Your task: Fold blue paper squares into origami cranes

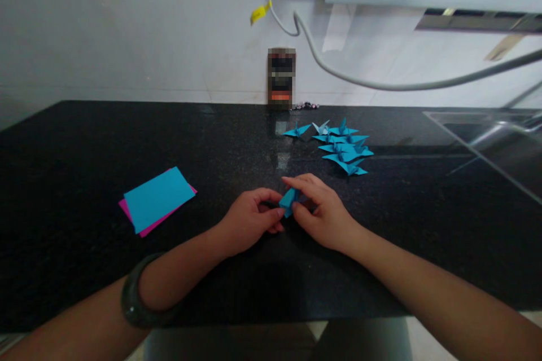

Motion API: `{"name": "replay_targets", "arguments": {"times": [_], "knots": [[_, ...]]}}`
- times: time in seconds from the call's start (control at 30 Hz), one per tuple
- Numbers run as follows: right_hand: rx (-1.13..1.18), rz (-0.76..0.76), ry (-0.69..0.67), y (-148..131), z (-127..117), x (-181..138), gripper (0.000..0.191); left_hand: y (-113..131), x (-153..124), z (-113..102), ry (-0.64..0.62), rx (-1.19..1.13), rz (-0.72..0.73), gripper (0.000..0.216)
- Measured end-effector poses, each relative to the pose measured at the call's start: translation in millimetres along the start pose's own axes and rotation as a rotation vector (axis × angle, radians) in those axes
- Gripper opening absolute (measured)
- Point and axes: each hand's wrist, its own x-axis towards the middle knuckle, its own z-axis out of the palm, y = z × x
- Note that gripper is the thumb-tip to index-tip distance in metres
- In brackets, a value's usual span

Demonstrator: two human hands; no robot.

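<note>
A small folded piece of blue origami paper (288, 199) is between my two hands, just above the dark countertop. My left hand (253, 215) pinches its left side between thumb and fingers. On the other side, my right hand (322, 210) grips it with the thumb below and the index finger reaching over the top. Part of the paper is hidden behind the right fingers. Beyond my right hand lies a group of several folded blue paper cranes (344, 149), with a paler crane (322, 127) among them at the back.
Left of my hands, a stack of blue paper (160, 198) lies over pink sheets (144, 232) on the black countertop (228, 158). A phone (282, 80) leans on the wall. A grey cable (381, 87) hangs at upper right, above a sink (499, 141).
</note>
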Motion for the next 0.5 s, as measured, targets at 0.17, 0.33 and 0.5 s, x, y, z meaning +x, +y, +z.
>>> {"name": "replay_targets", "arguments": {"times": [0.17, 0.33, 0.5], "knots": [[0.269, 0.104, 0.022, 4.1, 1.6, 0.3, 0.043, -0.4, 2.2, 0.5, 0.01, -0.186, -0.06, 0.006], [0.435, 0.282, 0.068, 6.5, 4.4, 0.6, 0.044, -3.6, 4.6, -0.4, 0.045, -0.297, -0.055, 0.009], [0.372, 0.221, 0.037, 6.2, 4.3, -2.6, 0.039, -6.5, 3.7, -1.8, 0.043, -0.3, -0.004, 0.016]]}}
